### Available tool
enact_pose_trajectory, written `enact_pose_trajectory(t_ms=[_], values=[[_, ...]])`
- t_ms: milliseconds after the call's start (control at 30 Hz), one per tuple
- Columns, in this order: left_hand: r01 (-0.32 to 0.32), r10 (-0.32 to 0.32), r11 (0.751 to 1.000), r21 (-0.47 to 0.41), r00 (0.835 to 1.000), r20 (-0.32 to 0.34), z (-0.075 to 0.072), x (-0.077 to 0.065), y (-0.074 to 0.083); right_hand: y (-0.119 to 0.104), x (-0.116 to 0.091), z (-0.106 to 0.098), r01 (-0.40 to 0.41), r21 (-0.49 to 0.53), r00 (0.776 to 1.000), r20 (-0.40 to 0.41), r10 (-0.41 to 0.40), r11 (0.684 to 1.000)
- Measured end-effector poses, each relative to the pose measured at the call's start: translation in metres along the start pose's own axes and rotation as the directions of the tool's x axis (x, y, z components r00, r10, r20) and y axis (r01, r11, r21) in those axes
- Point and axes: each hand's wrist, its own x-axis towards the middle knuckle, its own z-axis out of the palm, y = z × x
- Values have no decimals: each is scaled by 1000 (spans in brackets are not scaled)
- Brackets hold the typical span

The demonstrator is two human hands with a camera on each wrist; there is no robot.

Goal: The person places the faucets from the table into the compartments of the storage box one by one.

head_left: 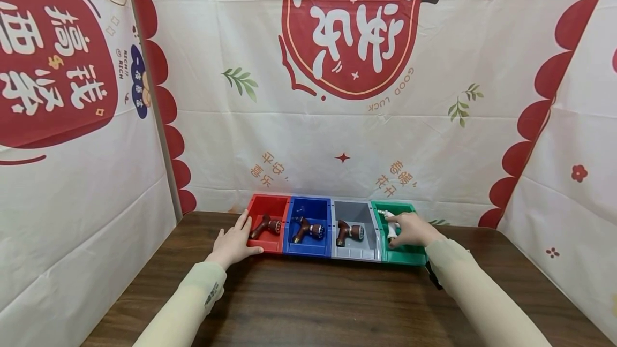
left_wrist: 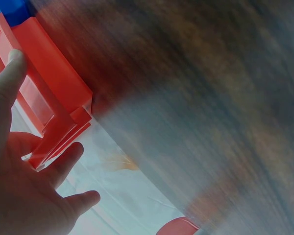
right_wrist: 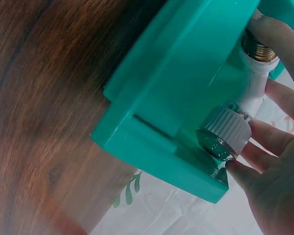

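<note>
Four joined bins hold valves. My left hand [head_left: 233, 245] rests against the red bin [head_left: 273, 246] at the left end; in the left wrist view its thumb touches the front rim and the fingers spread along the side. My right hand [head_left: 411, 231] reaches into the green bin [head_left: 405, 256] at the right end. It holds a white radiator valve [right_wrist: 255, 90] with a ribbed knob and a brass threaded end, thumb near the thread and fingers along the body. Brown radiator valves lie in the red bin [head_left: 266, 226], the blue bin [head_left: 308, 230] and the grey bin [head_left: 350, 232].
The bins stand in a row at the back of a dark wooden table [head_left: 308, 304]. Close behind them hangs a white printed cloth [head_left: 308, 138], and more cloth walls stand left and right.
</note>
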Motion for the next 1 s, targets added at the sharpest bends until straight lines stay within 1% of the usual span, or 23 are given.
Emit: enact_pose_trajectory(t_ms=[167,667,833,933,1000], values=[[1,-1,1000,-8,1000,-5,0,0,1,1,1,2,-13,12,1000,6,13,1000],[4,-4,1000,-16,1000,-5,1,1,0,0,2,3,-26,-1,1000,14,26,1000],[4,-4,1000,-18,1000,-3,0,0,0,0,2,5,-20,24,1000,16,20,1000],[1,-1,1000,-20,1000,-6,0,0,0,0,2,6,-2,42,1000,17,1,999],[0,0,1000,-21,1000,-6,0,0,0,0,2,7,-7,53,1000,20,6,999]])
